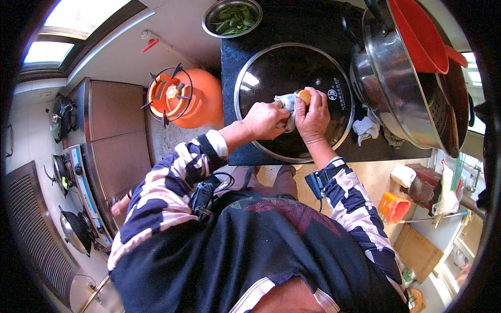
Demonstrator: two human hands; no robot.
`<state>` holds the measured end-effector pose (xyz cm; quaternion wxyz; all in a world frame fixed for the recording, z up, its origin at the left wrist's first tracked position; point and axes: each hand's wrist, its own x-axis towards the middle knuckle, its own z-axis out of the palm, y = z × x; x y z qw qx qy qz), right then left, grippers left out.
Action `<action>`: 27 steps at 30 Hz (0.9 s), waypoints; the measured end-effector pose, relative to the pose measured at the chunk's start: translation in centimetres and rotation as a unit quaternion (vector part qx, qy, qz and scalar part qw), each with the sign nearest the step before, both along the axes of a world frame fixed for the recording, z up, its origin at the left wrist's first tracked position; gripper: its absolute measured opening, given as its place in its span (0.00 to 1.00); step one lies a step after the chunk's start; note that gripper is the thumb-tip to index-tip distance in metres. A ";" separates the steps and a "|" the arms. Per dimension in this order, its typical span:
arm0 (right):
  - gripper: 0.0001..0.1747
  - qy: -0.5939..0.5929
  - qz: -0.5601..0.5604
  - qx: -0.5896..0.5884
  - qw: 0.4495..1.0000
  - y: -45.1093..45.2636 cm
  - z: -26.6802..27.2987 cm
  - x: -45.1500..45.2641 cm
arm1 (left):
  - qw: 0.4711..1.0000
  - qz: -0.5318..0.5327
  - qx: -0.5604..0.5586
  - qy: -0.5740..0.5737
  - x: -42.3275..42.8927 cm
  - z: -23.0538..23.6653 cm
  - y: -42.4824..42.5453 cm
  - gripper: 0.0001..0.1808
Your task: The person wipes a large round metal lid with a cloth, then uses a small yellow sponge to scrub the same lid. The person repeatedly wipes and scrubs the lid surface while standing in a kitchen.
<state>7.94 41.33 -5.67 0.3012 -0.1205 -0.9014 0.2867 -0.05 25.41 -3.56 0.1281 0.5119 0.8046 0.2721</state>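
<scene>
A large round dark glass lid (282, 70) with a metal rim and printed writing lies on the black counter (235, 152). Above it, my left hand (268, 119) grips a bunched grey-white cloth (289, 102), pressing it near the middle of the lid. My right hand (314, 115) is closed around a round tan knob (304, 97) at the lid's centre, its fingertips touching the cloth. Both hands meet at the knob, so the part under them is hidden.
A steel bowl of cut greens (235, 19) stands at the counter's far left corner. Stacked steel pans (391, 78) and a red plastic colander (422, 35) stand at right, beside crumpled rags (366, 127). An orange gas cylinder (207, 98) is left. Another person's hand (120, 205) shows by the cabinet.
</scene>
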 end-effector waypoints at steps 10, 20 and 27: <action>0.20 -0.012 -0.005 0.013 1.000 0.0 0.1 0.0 | 0.977 0.070 0.079 0.184 -9.8 -1.4 3.1 0.10; 0.20 -0.013 -0.012 0.015 1.000 -0.1 0.4 0.0 | 0.987 0.154 -0.019 0.034 -10.8 -1.4 1.4 0.26; 0.20 -0.025 0.000 0.008 1.000 -0.1 0.4 0.1 | 0.981 0.173 -0.058 0.063 -12.4 -3.0 -0.5 0.14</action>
